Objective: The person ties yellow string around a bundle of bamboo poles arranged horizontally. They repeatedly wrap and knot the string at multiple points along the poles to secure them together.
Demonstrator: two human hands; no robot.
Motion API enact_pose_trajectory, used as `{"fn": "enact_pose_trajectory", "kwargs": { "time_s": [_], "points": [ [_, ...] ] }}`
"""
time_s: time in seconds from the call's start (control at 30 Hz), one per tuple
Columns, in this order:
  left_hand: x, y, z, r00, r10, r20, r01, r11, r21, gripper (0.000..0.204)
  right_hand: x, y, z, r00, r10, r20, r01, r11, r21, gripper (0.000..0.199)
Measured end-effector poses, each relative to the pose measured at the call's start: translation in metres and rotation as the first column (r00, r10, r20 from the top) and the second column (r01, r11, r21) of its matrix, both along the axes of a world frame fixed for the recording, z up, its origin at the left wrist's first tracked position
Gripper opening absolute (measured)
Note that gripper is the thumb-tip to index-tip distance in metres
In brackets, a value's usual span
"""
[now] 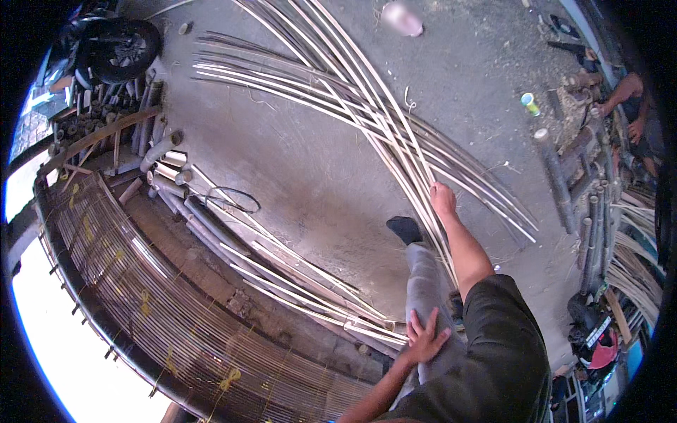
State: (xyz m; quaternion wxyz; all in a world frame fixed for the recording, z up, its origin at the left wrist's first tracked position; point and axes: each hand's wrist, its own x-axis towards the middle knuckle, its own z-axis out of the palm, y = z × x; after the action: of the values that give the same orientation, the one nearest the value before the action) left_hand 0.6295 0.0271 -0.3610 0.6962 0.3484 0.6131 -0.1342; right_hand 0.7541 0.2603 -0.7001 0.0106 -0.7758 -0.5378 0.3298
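My right hand [443, 199] is closed around the end part of a pale bamboo strip [407, 129], at the right side of a long pile on the floor. Many split strips lie there in two crossing bundles, pale ones over darker ones [486, 180]. My left hand [427, 340] lies on my grey trouser leg [421, 282] near the knee, its fingers spread and nothing held. Below that leg a dark-covered foot [404, 230] rests on the concrete floor.
At left are a bamboo slat panel [190, 310] tied with yellow cord, bamboo poles [218, 225], loose pale strips [296, 257] and a motorcycle wheel [121, 51]. On the right are a green-yellow cup [530, 104], upright poles [557, 180] and another person's arm [624, 92].
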Motion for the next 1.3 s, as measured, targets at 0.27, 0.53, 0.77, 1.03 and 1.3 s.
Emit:
{"fn": "enact_pose_trajectory", "kwargs": {
  "time_s": [0.27, 0.53, 0.77, 1.03, 1.3],
  "points": [
    [-0.01, -0.041, 0.01, 0.996, 0.091, -0.02, -0.089, 0.994, 0.066, 0.066, 0.025, 0.007, 0.107, 0.982, -0.056, -0.18, 0.07, 0.995, 0.074, 0.024],
    [-0.003, -0.041, 0.018, 0.978, 0.137, -0.155, -0.083, 0.946, 0.314, 0.06, 0.032, -0.01, 0.032, 0.997, 0.031, -0.068, -0.029, 0.999, 0.039, 0.03],
    [-0.01, -0.094, -0.001, 0.97, 0.155, -0.185, -0.036, 0.852, 0.523, 0.052, 0.028, -0.018, -0.107, 0.996, -0.093, 0.004, 0.093, 0.996, 0.015, 0.03],
    [-0.012, -0.144, -0.043, 0.885, 0.099, -0.455, 0.287, 0.652, 0.702, 0.057, 0.006, -0.018, -0.14, 0.991, -0.047, 0.125, 0.053, 0.997, -0.051, 0.033],
    [-0.013, -0.192, -0.102, 0.704, 0.261, -0.661, 0.583, 0.32, 0.747, 0.058, 0.021, -0.031, -0.14, 0.999, -0.005, 0.041, 0.006, 1.0, -0.024, 0.032]
  ]
}}
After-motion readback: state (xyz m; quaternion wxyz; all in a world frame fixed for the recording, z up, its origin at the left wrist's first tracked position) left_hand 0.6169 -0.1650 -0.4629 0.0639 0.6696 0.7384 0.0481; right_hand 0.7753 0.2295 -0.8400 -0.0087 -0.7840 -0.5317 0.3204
